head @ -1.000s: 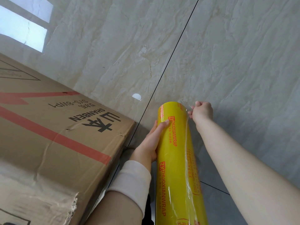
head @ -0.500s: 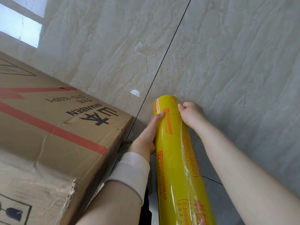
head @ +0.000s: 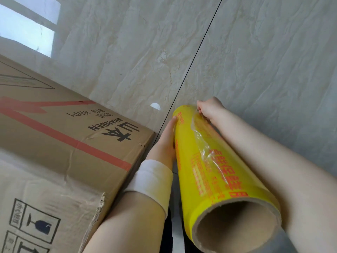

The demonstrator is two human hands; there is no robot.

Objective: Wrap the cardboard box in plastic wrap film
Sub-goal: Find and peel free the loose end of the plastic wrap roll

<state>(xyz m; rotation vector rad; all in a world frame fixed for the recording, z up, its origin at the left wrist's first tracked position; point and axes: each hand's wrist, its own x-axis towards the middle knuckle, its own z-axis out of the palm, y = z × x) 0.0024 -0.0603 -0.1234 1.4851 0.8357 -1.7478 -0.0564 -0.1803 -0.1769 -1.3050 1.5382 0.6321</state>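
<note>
Nearest the camera, at the lower right, the open cardboard core of the plastic wrap roll (head: 215, 167) now faces the lens, where a second ago only its yellow side showed; the roll has tipped so that its near end rises toward the viewer and its far end points away over the tiled floor (head: 264, 61). Left of it, the cardboard box (head: 73, 139) sits untouched, its torn near corner and printed top bare of any film, close beside the left forearm with its white cuff (head: 151, 179). Farther along, the left hand (head: 166, 137) lies flat against the roll's left side, fingers together and steadying rather than closing round it. At the far end, the right hand (head: 209, 108) is pinched shut on the loose film edge (head: 197, 128), which has lifted into a wrinkled clear flap running back along the roll; half a second ago that hand pressed against the roll with no flap raised. It seems the edge has been found and freed, though glare makes it hard to tell how far along the peel runs. By my reading, wrapping proper has not begun: the next step is to draw the film out and anchor it on the box.
</note>
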